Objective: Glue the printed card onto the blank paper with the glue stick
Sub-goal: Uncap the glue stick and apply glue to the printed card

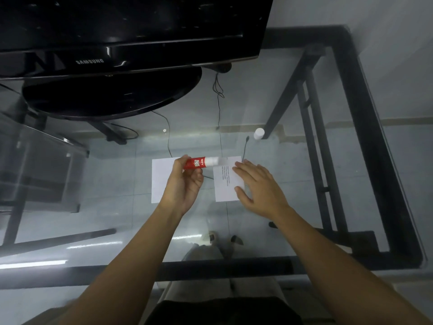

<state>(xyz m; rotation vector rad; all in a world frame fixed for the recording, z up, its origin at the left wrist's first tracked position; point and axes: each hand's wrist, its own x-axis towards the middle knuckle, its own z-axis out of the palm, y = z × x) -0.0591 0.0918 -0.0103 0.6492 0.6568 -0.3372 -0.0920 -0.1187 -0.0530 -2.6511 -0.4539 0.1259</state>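
My left hand [186, 184] holds a red glue stick [195, 163] sideways above the glass table, its uncapped white end pointing right. Under that hand lies the blank white paper [159, 181], partly hidden by it. To the right lies the printed card [226, 184], text side up, with small lines of print. My right hand [257, 186] rests flat on the card's right edge, fingers spread. The glue stick's white cap [259, 133] stands on the table farther back to the right.
A black Samsung monitor [131, 31] on a round stand [112, 95] fills the back left. Thin cables [219, 106] run down the glass table top [281, 102] toward the papers. The black table frame [365, 113] borders the right and near edges.
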